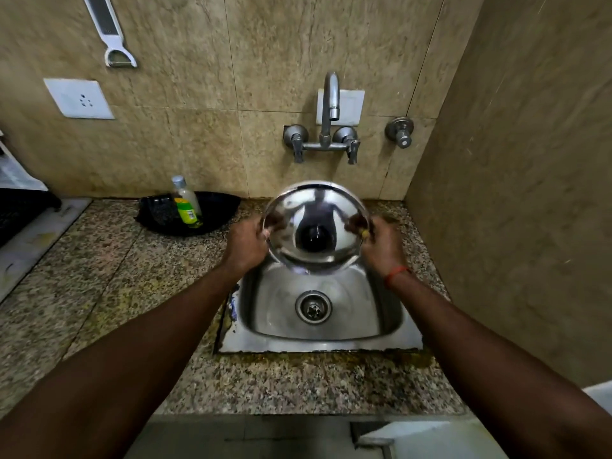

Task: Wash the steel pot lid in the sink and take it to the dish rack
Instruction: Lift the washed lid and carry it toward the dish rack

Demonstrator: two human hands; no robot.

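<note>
The round steel pot lid (316,226) is held tilted above the back of the steel sink (318,336), its shiny hollow side facing me. My left hand (245,243) grips its left rim and my right hand (381,245) grips its right rim. A small yellow-green bit shows between my right fingers at the rim; I cannot tell what it is. The tap (331,104) on the wall stands above the lid with no water running. A black dish rack (20,210) is partly in view at the far left edge.
A soap bottle (187,203) stands in a black tray (212,210) left of the sink on the granite counter (116,276). A side wall (513,193) stands close on the right. A peeler (112,34) and a socket (79,98) are on the back wall.
</note>
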